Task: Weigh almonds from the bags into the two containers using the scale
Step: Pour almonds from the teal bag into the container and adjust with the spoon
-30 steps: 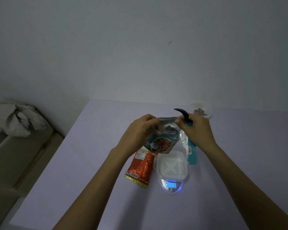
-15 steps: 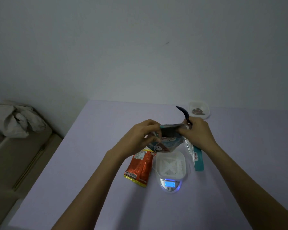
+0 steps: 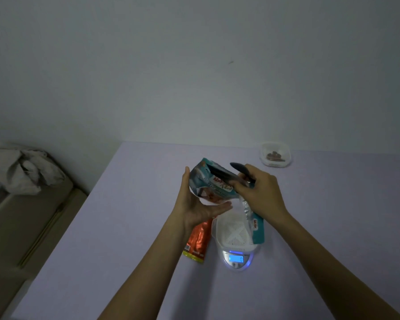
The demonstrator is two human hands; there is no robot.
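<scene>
Evidently half done — the far container, at one o'clock from the scale, holds almonds, the white container on the scale is empty, reading zero — just above it, the left hand cradles the teal bag on straight fingers while the right hand pinches its mouth alongside a dark scoop.

Crumpled grey cloth on beige ledge left of lavender table; plain wall behind.

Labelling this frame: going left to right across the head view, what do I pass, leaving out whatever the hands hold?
Cloth → orange bag → scale → far container.
</scene>
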